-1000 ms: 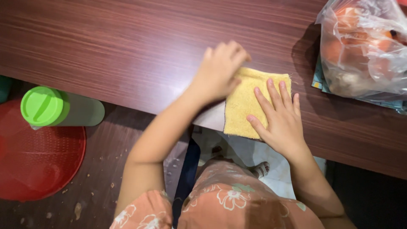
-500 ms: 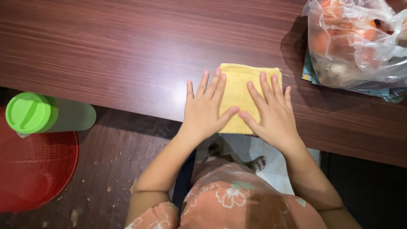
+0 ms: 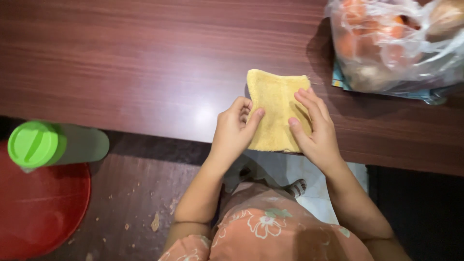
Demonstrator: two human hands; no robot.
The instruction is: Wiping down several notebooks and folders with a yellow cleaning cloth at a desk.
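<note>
Both hands are pinching the folded yellow terry cloth (image 3: pixel 275 108) at its side edges: the left hand (image 3: pixel 234 133) is gripping the left edge between thumb and curled fingers, the right hand (image 3: pixel 316 128) is clasping the right. It is lying at the near edge of the dark brown wooden table (image 3: pixel 121 63), near a clear plastic bag of orange produce (image 3: pixel 391 43). A green-lidded bottle (image 3: pixel 53 144) is lying on a round red basket (image 3: pixel 41 208) below.

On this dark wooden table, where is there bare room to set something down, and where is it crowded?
The dark wooden table is bare across its whole left and middle, from the far edge to the near edge, left of the folded yellow terry cloth. The right end is crowded: both hands, left hand and right hand, grip the cloth, and a clear plastic bag of orange produce fills the corner.
</note>
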